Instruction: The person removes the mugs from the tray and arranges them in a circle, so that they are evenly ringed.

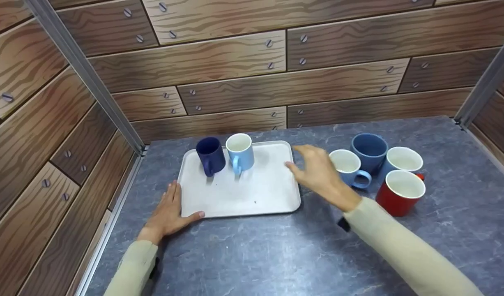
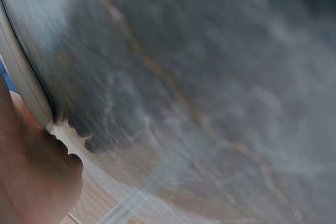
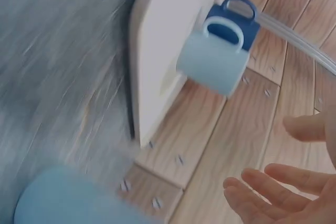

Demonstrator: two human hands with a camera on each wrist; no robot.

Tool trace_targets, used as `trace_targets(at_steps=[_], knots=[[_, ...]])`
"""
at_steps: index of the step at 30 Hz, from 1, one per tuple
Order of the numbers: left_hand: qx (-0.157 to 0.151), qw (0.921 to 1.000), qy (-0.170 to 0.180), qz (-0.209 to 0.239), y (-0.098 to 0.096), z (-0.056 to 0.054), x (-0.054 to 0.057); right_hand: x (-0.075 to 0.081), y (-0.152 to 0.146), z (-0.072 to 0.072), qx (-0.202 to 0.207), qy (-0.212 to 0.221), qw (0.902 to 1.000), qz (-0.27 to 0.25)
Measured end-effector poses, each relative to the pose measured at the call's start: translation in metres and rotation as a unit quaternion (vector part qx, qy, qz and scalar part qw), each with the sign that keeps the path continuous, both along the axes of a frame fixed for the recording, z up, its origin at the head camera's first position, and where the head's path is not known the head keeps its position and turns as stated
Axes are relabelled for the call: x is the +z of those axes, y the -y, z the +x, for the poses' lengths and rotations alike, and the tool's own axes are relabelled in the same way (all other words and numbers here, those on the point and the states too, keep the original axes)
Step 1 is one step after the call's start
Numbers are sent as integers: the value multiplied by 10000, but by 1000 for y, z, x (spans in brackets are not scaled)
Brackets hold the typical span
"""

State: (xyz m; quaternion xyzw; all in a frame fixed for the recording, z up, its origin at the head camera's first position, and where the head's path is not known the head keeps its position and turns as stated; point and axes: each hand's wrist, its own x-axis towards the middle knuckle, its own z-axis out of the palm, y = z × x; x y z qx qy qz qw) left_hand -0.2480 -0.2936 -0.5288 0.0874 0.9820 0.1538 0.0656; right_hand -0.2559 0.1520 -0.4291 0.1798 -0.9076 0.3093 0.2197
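Note:
A white tray point(image 1: 260, 187) lies on the table with a dark navy mug point(image 1: 211, 155) and a light blue mug point(image 1: 240, 153) standing at its back left. My left hand point(image 1: 167, 213) rests at the tray's front left corner, fingers straight along the left edge and thumb on the front edge. Over the tray's right edge my right hand point(image 1: 315, 168) hovers with thumb and fingers spread and nothing between them. Just right of it stands a pale blue mug point(image 1: 345, 164), its handle turned right. In the right wrist view, both tray mugs appear beyond the spread fingers point(image 3: 278, 190).
Behind the pale blue mug is a medium blue mug point(image 1: 369, 152). A white-lined blue mug point(image 1: 401, 160) and a red mug point(image 1: 399, 193) stand close together at the right. Wood-patterned walls point(image 1: 235, 78) with metal corner posts point(image 1: 87, 74) border the grey marbled table point(image 1: 252, 255).

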Motion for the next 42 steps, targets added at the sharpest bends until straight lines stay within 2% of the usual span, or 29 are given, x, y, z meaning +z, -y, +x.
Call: trace_targets(at_steps=[2,7,11,17,20,24,27,33,42], knots=[[-69,9998,-162,108,3,1,-4,0,13,-9,174,309,9993,-106],[-59,9998,-166,63,2,0,-3,-8,43,-30,414,976,9937,-366],[-89,9996,-240,81,3,1,-4,-18,64,-44,385,1391,9872,-680],[-62,9999,-112,81,3,2,-3,-35,94,-58,226,1932,9731,-1238],[-49,9999,-81,94,2,2,-3,-43,109,-60,54,1937,9705,-1433],[-44,9999,-57,85,2,3,-2,-54,125,-62,-245,1621,9719,-1691],[-30,9999,-41,87,2,2,-2,-62,133,-62,-311,1526,9679,-1973],[-3,9999,-28,105,2,2,-3,-72,147,-61,-329,1920,9526,-2338],[-35,9999,-88,77,2,1,-2,-71,160,-58,-391,2031,9501,-2337]])
